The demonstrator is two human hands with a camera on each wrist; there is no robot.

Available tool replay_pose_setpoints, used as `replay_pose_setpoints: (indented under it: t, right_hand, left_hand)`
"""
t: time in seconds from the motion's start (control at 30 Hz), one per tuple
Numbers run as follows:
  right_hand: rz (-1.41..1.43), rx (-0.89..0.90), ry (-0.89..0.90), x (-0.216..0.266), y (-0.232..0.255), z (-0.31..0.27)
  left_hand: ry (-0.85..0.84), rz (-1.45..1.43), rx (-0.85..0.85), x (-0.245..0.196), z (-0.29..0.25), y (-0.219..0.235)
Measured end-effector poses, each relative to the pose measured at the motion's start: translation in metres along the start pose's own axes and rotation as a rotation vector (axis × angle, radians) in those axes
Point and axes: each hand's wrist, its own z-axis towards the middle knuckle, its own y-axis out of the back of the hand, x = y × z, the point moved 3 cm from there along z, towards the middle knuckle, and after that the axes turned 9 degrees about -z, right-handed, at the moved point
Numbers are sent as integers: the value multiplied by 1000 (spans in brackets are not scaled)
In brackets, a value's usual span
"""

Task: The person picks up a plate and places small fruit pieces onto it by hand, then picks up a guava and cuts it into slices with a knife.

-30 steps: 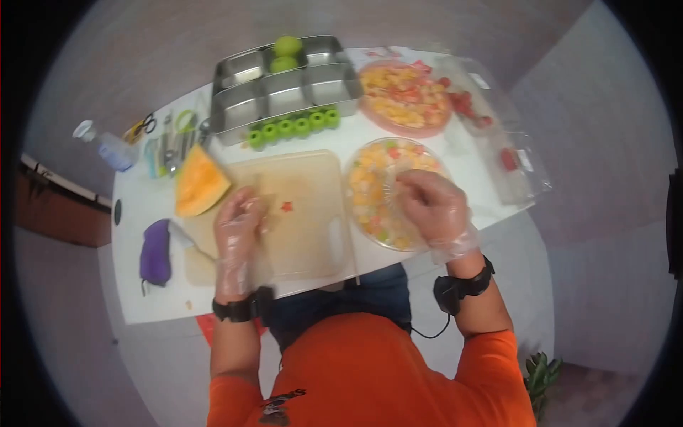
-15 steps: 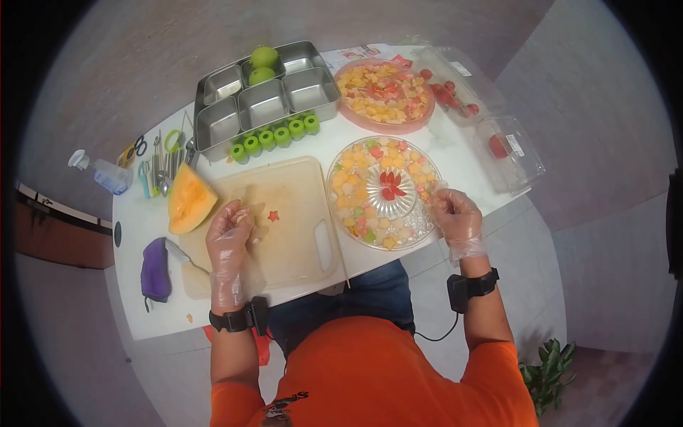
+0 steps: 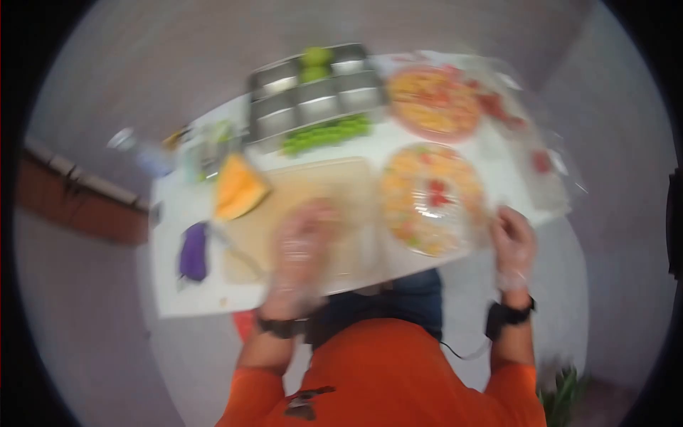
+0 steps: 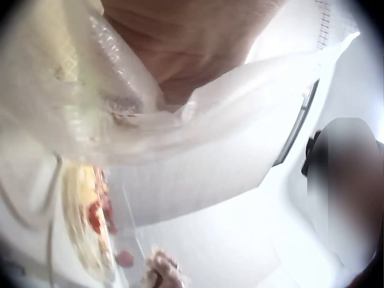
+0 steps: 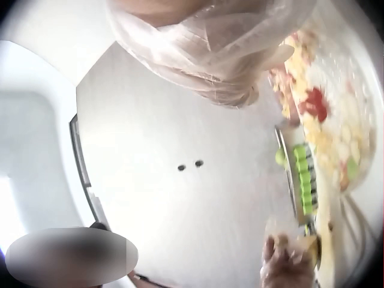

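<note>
My left hand (image 3: pixel 304 238), in a clear plastic glove, is blurred over the middle of the pale cutting board (image 3: pixel 356 185); its fingers bend inward, and I cannot tell what they hold. The spot of the small red star-shaped piece is hidden by this hand. My gloved right hand (image 3: pixel 514 238) hovers by the right rim of a clear glass plate (image 3: pixel 466 242), fingers loosely curled, nothing visible in them. Small fruit pieces ring that plate, with red pieces (image 3: pixel 437 192) at its centre. A melon wedge (image 3: pixel 240 188) lies on the board's left corner.
Behind the board stands a steel compartment tray (image 3: pixel 316 99) with green fruit, green-handled cutters (image 3: pixel 327 134) before it. A pink plate of cut fruit (image 3: pixel 435 103) and clear boxes (image 3: pixel 544 164) lie back right. A knife (image 3: pixel 242 252) and purple pouch (image 3: pixel 193 252) are left.
My right hand has gone from over the glass plate to beyond its right rim, uncovering the red centre pieces. My left hand has shifted right across the board. The head view has swung too.
</note>
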Motion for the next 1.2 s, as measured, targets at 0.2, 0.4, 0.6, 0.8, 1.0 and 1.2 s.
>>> replay_pose_setpoints:
  t: [0.2,0.4,0.6,0.8,1.0,1.2]
  right_hand:
    - [76,413,352,98,-20,-26]
    - [36,461,454,93,-35,-39]
    - [62,337,385,90,-38,-30]
    - [0,235,207,49,-21,3]
    - [-141,300,-65,-7,-19,9]
    - [-165,454,-125,-13,-25,10]
  left_hand:
    - [489,-366,364,28,-40,-96]
    - [486,-306,444,47,-41,-105]
    - [361,-317,407,44,-41,-110]
    - [525,-185,236,20,-42,-90]
    - [479,-300,46,30,-38,-50]
    - [454,-279,89,36,-38,-53]
